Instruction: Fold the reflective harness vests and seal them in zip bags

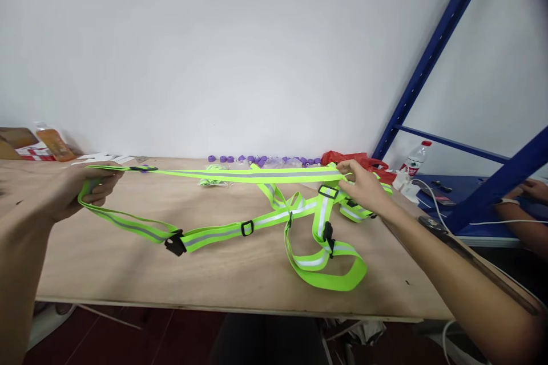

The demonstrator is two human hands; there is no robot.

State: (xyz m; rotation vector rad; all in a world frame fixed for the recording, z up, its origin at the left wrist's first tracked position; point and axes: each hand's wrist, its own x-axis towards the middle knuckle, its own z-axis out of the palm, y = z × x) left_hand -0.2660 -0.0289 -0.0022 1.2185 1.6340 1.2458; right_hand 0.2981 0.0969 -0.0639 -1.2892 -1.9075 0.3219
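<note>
A neon-yellow reflective harness (295,174) with silver stripes is stretched between my two hands above the wooden table. My left hand (96,185) is closed around one looped end at the left. With thumb and fingers, my right hand (363,185) pinches the upper strap near its right end. Lower straps sag below, with a black buckle (175,242) at the left and a black slider (247,228) in the middle. A further loop with another black buckle (328,234) hangs down to the right, seeming to touch the tabletop.
Along the wall lie purple pieces (257,159), a small clear bag (214,181) and a red plastic bag (355,157). An orange drink bottle (55,142) leans at far left. Blue metal posts (428,63), a water bottle (415,158) and another person's hand (533,189) are at right.
</note>
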